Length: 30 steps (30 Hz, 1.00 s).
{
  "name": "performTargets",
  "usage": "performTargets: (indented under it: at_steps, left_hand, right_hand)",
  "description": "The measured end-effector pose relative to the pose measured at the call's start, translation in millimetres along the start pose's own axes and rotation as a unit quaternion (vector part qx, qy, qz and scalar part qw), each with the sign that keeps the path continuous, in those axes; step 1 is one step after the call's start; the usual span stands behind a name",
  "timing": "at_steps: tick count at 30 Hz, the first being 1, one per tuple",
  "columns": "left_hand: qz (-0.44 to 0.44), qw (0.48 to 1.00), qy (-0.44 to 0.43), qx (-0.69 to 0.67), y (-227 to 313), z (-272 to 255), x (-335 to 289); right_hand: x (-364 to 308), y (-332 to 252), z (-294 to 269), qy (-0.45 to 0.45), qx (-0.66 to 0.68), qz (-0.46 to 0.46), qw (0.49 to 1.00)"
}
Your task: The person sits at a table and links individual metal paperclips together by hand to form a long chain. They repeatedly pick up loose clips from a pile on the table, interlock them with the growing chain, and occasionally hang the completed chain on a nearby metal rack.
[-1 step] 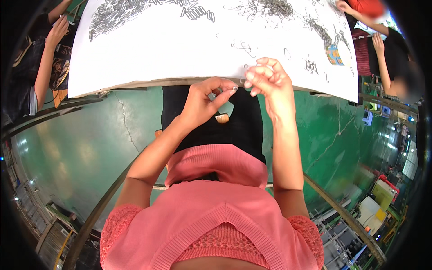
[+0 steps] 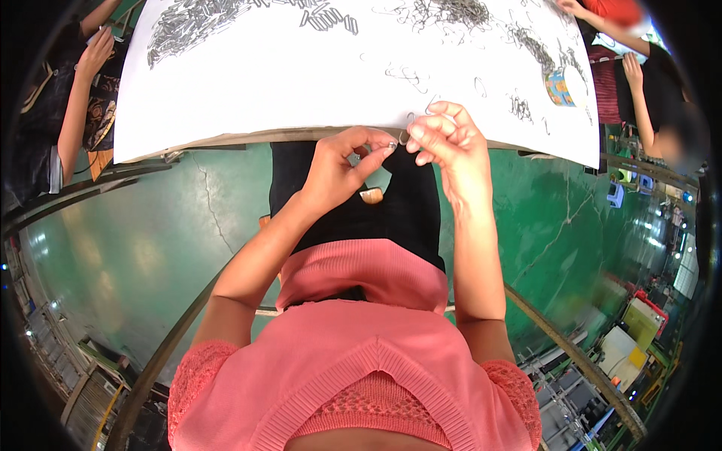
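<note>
Close to the table's near edge, my left hand (image 2: 347,161) pinches a small metal piece (image 2: 392,145) between thumb and forefinger; most of it is covered by the fingertips. Just to the right, my right hand (image 2: 451,146) is closed on a thin bent wire hook (image 2: 402,140), whose curved end reaches toward the left fingertips. A second bit of wire (image 2: 431,105) shows above the right forefinger. Whether the hook touches the metal piece is too small to tell.
On the white tabletop (image 2: 248,98) lie a heap of flat elongated metal loops (image 2: 195,34) at far left and a tangle of wire hooks (image 2: 451,13) at far right. Near the right edge stands a patterned round tub (image 2: 558,89). Other people's hands (image 2: 96,51) work at both sides.
My right hand has shifted very slightly down and left, bringing the wire hook nearer the left fingertips. My left hand stays nearly in place.
</note>
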<state>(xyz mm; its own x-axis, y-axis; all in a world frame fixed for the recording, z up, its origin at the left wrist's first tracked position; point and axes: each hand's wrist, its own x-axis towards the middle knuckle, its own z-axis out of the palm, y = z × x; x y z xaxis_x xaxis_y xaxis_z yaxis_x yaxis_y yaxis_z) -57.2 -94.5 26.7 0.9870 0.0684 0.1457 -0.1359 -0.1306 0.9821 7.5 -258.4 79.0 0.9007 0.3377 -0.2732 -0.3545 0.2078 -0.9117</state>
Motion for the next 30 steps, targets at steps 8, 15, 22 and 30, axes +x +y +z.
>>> performTargets:
  at_steps: [8, 15, 22, 30]
  left_hand:
    - [0.049, 0.998, 0.042, 0.019, 7.2, 7.7, -3.1]
    - [0.092, 0.993, 0.058, 0.044, 1.5, 6.8, -3.4]
    - [0.075, 0.967, 0.110, 0.215, -11.0, -44.6, 53.1]
    - [-0.049, 0.830, 0.208, 0.515, -69.7, -103.9, 165.7]
  right_hand:
    - [-17.3, 20.2, 3.4, 0.056, 0.046, 0.017, 0.997]
    - [-12.6, 28.5, 10.8, 0.091, 0.046, -0.050, 0.993]
    - [-25.0, 31.5, 29.6, 0.094, -0.064, -0.251, 0.961]
    - [-29.7, 39.8, 28.6, 0.080, -0.076, -0.265, 0.958]
